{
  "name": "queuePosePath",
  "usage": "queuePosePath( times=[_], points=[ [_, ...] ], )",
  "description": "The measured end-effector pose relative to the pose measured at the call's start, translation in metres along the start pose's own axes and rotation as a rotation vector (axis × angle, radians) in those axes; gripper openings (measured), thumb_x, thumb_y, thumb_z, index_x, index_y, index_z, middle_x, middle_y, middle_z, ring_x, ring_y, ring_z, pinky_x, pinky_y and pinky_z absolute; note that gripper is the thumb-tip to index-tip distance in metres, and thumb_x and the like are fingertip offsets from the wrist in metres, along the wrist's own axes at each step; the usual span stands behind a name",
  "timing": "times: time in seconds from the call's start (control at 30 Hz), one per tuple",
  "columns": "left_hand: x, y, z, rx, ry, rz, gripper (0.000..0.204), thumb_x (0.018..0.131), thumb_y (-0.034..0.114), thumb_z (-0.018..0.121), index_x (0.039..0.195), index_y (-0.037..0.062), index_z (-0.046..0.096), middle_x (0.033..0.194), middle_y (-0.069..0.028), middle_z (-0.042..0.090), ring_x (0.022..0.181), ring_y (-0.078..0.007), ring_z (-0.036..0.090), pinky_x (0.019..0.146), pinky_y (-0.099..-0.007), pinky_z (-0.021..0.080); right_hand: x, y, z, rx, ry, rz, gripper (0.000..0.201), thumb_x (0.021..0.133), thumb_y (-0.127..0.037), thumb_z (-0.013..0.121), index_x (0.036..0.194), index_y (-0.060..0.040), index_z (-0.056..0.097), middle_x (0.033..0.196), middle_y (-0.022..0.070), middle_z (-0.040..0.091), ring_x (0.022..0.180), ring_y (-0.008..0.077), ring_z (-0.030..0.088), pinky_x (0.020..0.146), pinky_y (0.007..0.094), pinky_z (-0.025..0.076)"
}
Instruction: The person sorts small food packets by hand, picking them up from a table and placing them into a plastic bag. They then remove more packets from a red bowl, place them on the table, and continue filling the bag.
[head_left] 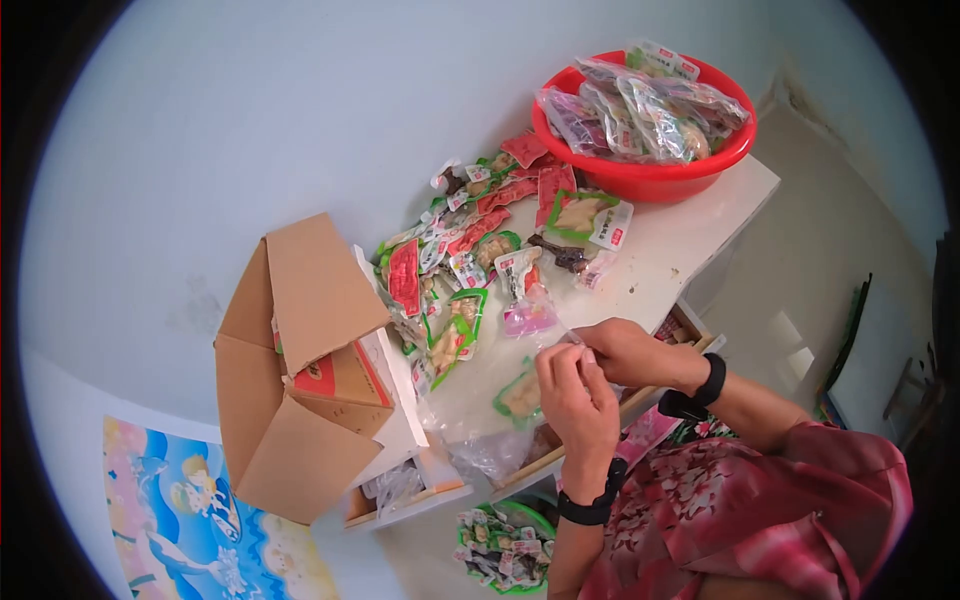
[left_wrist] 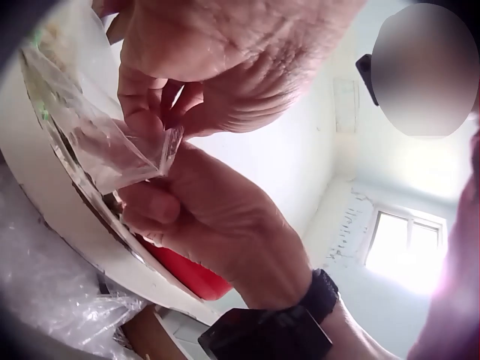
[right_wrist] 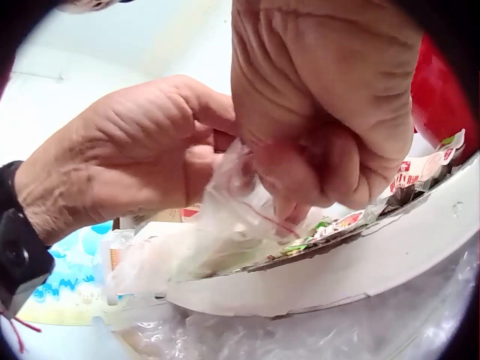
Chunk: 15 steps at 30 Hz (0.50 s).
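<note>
Both hands pinch the top edge of a clear plastic bag [left_wrist: 112, 150] near the table's front edge. The left hand [head_left: 582, 405] is on the near side in the head view, fingers bent at the bag's edge; the right hand [head_left: 632, 352] meets it at the fingertips. In the right wrist view the bag [right_wrist: 232, 217] hangs between the left hand [right_wrist: 127, 154] and the right hand [right_wrist: 322, 105]. A green-edged packet [head_left: 520, 397] lies below the hands, under or inside clear plastic; which one I cannot tell.
Many sealed food packets [head_left: 405, 275] are heaped along the wall side of the white table [head_left: 690, 225]. A red basin [head_left: 650, 182] of bagged packets stands at the far end. An open cardboard box [head_left: 325, 290] is at the left, a green basin [head_left: 545, 520] below, and drawers stand open in front.
</note>
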<state>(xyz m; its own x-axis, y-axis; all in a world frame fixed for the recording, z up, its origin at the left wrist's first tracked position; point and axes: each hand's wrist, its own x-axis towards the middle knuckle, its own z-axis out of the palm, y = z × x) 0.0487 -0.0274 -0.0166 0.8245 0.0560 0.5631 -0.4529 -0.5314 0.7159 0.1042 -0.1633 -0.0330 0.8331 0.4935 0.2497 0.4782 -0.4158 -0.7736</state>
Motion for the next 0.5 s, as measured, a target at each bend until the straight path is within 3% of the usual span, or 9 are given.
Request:
queuePosePath(
  times=[0.07,0.2,0.27,0.3,0.37,0.43,0.5],
  points=[
    [0.001,-0.001,-0.005,-0.072,0.015,-0.09,0.007,0.1,0.006,0.06,0.105,0.0007,0.061,0.109,-0.0132,0.062,0.094,-0.0268,0.062,0.077,-0.0367,0.051,0.008,-0.001,-0.006,0.058,-0.109,-0.054,0.021,0.091,-0.016,0.068,0.108,-0.0043,0.069,0.093,0.023,0.071,0.087,0.0424,0.067,0.075,0.0486,0.051],
    [-0.004,-0.023,-0.018,0.009,0.073,-0.059,0.006,0.099,0.006,0.06,0.103,0.0012,0.061,0.109,-0.0131,0.062,0.092,-0.0266,0.062,0.077,-0.036,0.051,0.017,0.002,-0.006,-0.023,-0.136,-0.26,0.017,0.095,-0.01,0.063,0.11,-0.0043,0.07,0.093,0.0175,0.072,0.087,0.0375,0.07,0.077,0.044,0.054],
    [-0.006,-0.031,-0.02,0.002,0.076,-0.13,0.005,0.098,0.005,0.061,0.101,0.0012,0.061,0.108,-0.0138,0.064,0.093,-0.0284,0.064,0.079,-0.0374,0.052,0.026,0.001,-0.014,-0.006,-0.087,-0.118,0.017,0.096,-0.009,0.063,0.11,-0.0043,0.071,0.094,0.0149,0.073,0.088,0.0329,0.072,0.078,0.0418,0.055],
    [-0.008,-0.036,-0.02,0.071,0.065,-0.066,0.005,0.097,0.005,0.062,0.101,0.0013,0.062,0.107,-0.0141,0.064,0.095,-0.03,0.064,0.08,-0.0391,0.052,0.031,0.0,-0.02,0.002,-0.061,-0.047,0.017,0.096,-0.009,0.063,0.11,-0.0043,0.071,0.094,0.0136,0.074,0.088,0.0307,0.073,0.079,0.0406,0.055],
    [-0.007,-0.048,-0.021,0.21,0.05,0.074,0.006,0.095,0.005,0.063,0.099,0.0015,0.062,0.106,-0.0148,0.066,0.097,-0.0331,0.065,0.083,-0.0424,0.052,0.047,0.001,-0.032,-0.052,0.011,-0.047,0.017,0.096,-0.009,0.064,0.11,-0.0041,0.072,0.093,0.0131,0.074,0.086,0.0278,0.074,0.078,0.0391,0.056],
    [-0.005,-0.043,-0.024,0.215,-0.017,0.061,0.007,0.092,0.005,0.064,0.098,0.0016,0.062,0.105,-0.0148,0.067,0.101,-0.036,0.065,0.087,-0.0453,0.051,0.063,-0.003,-0.042,-0.062,0.089,-0.071,0.016,0.096,-0.01,0.065,0.109,-0.0035,0.072,0.09,0.012,0.074,0.08,0.0255,0.074,0.075,0.0377,0.057],
    [-0.005,-0.042,-0.027,0.219,-0.062,0.068,0.009,0.092,0.006,0.064,0.099,0.0018,0.062,0.106,-0.0142,0.067,0.102,-0.0371,0.064,0.088,-0.0471,0.051,0.081,-0.015,-0.058,-0.07,0.027,0.061,0.016,0.096,-0.011,0.065,0.108,-0.0039,0.072,0.088,0.0121,0.074,0.079,0.0248,0.074,0.073,0.0376,0.056]
  ],
)
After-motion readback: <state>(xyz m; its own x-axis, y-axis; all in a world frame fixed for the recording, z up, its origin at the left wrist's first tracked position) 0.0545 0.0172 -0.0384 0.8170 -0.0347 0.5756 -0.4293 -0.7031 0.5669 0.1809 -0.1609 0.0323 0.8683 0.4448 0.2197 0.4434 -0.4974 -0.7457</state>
